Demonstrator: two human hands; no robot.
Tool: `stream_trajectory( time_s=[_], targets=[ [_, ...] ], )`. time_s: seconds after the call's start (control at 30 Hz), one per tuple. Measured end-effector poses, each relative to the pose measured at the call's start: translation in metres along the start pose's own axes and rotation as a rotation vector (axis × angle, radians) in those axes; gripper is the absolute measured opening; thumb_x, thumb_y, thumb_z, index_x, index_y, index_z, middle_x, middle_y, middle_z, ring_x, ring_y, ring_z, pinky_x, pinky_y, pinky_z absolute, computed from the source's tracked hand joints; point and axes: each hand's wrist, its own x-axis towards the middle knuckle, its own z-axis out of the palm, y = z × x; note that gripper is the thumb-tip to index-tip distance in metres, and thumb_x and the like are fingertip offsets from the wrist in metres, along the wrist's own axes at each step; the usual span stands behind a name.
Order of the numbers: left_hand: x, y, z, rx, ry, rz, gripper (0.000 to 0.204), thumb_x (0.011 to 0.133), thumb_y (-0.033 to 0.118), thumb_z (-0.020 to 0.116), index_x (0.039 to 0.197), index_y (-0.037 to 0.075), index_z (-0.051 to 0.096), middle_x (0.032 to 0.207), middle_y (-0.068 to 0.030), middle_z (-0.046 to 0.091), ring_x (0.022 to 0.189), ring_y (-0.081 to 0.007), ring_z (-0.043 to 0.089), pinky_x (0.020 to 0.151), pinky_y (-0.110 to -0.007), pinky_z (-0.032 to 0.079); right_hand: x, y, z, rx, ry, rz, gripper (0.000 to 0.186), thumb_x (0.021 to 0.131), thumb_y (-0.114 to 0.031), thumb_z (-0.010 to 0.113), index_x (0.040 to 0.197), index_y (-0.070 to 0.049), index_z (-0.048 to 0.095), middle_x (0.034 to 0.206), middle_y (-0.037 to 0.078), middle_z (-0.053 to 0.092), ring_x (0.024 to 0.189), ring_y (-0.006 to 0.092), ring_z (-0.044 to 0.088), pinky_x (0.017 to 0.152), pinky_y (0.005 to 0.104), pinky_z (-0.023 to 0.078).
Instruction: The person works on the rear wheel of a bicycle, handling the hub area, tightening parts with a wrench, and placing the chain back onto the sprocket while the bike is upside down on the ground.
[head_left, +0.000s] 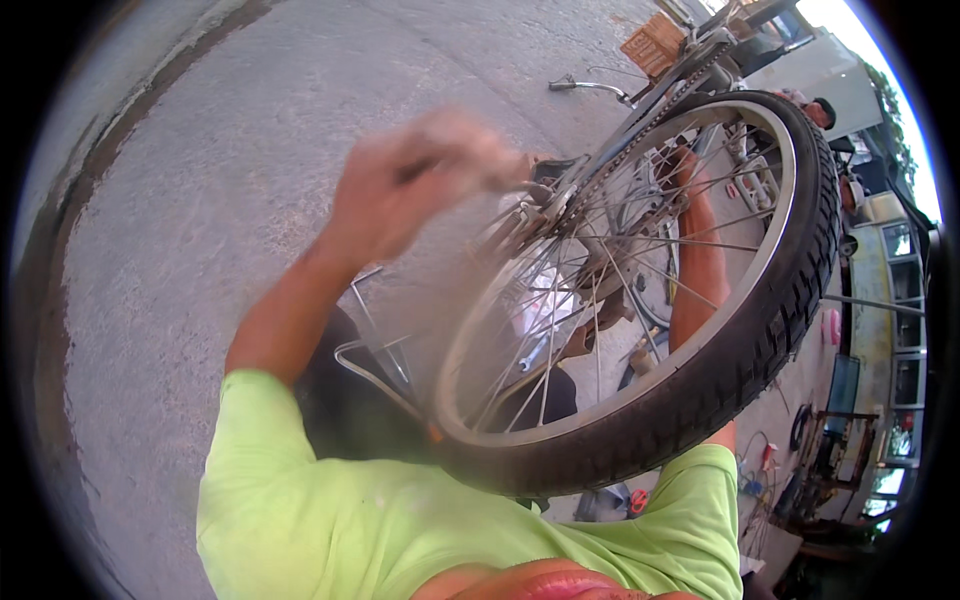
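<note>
A bicycle wheel with a black knobbly tyre (640,450), silver rim and thin spokes stands tilted in front of me. Left of its hub, my left hand (425,185) is smeared by motion, its fingers curled. Something short and metallic seems to reach from them to the axle end (537,192), but I cannot make out what it is. My right arm passes behind the wheel, and my right hand (686,168) shows partly through the spokes; its fingers are hidden. The chain (625,152) runs along the frame beyond the hub.
A bent handlebar (590,88) and an orange crate (653,45) are at the far side. Thin metal rods (375,360) stick out near my lap. Red-handled scissors (638,500) and cables (760,465) lie on the floor, with a windowed structure (900,300) at right.
</note>
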Motion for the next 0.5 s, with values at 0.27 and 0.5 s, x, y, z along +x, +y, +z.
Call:
stream_trajectory(
  time_s=[0.27,0.5],
  targets=[
    [-0.167,-0.053,-0.03,-0.096,0.086,-0.581,0.037,0.091,0.011,0.068,0.126,0.003,0.065,0.112,-0.0145,0.069,0.108,-0.0246,0.065,0.093,-0.04,0.053,0.007,0.004,0.009,0.0,-0.006,-0.01,0.033,0.094,-0.027,0.055,0.095,0.003,0.069,0.081,0.015,0.07,0.062,0.022,0.066,0.054,0.0334,0.051],
    [-0.121,-0.223,-0.021,0.091,-0.065,-0.881,0.049,0.09,0.017,0.067,0.133,-0.004,0.06,0.102,-0.015,0.073,0.087,-0.0197,0.071,0.081,-0.033,0.057,0.011,0.004,0.01,0.006,0.017,-0.007,0.033,0.093,-0.027,0.055,0.096,0.003,0.069,0.082,0.015,0.07,0.065,0.0234,0.067,0.057,0.0349,0.052]
  ],
)
